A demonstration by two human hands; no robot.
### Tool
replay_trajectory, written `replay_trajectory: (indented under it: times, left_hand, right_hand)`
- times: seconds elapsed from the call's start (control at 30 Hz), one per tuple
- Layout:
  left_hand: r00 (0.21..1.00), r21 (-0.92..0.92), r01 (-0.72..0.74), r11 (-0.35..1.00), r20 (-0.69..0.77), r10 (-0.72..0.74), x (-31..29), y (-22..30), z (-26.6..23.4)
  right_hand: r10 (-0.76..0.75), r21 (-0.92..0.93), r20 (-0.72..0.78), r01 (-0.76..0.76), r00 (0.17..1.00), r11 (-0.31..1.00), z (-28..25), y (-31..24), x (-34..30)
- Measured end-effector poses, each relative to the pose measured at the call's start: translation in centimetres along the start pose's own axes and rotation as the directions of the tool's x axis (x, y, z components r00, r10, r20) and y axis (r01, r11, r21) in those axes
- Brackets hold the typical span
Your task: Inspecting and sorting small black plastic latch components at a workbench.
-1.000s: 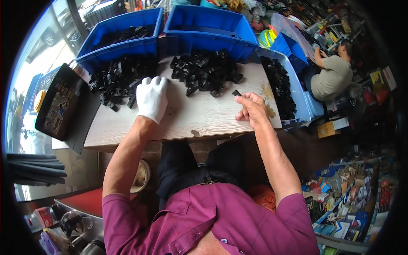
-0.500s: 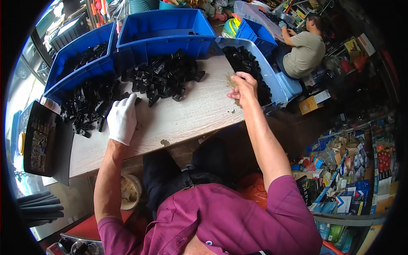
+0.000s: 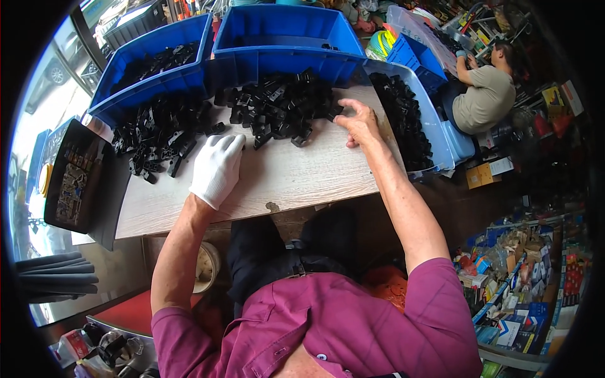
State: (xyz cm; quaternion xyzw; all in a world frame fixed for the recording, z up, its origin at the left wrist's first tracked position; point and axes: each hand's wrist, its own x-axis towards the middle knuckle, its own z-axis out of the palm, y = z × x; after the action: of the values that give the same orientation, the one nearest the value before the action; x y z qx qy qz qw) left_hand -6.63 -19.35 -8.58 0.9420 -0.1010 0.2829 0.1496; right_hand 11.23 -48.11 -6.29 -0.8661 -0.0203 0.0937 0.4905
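Small black plastic clip-like parts lie heaped on the pale wooden table in two piles, a middle pile [image 3: 277, 104] and a left pile [image 3: 161, 135]. My left hand [image 3: 218, 167], in a white knitted glove, rests near the table's middle left with its fingers curled; a bit of a black part shows at its fingertips, mostly hidden. My bare right hand [image 3: 360, 126] is at the right end of the middle pile. Its thumb and forefinger are apart, close around a black part [image 3: 334, 112] at the pile's edge.
Behind the piles stand a left blue bin [image 3: 154, 80] with black parts and a larger blue bin [image 3: 287, 53] with few. A light-blue tub [image 3: 436, 135] of parts is at the right. A black tray [image 3: 72, 179] sits left. Another person [image 3: 485, 94] works beyond.
My right hand has gone from the table's right edge, beside the tub, to the right end of the middle pile. My left hand stays curled near the left pile. The whole view has shifted.
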Motion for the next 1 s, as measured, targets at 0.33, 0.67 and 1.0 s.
replay_trajectory:
  times: [0.33,0.67,1.0]
  left_hand:
    - [0.980,-0.039,0.169,0.985,-0.104,-0.172,-0.1,-1.0,0.7]
    - [0.912,-0.204,0.362,0.910,-0.126,-0.391,-0.6,-2.7,-0.4]
    - [0.972,0.025,0.178,0.984,-0.160,-0.172,-2.3,-1.4,-0.2]
  right_hand:
    - [0.001,-0.033,-0.011,-0.002,1.000,0.999,0.4,0.4,0.2]
    - [0.099,0.053,0.051,-0.102,0.994,0.993,0.1,-0.1,-2.5]
    - [0.066,-0.101,0.042,-0.061,0.997,0.993,1.0,-0.3,-3.1]
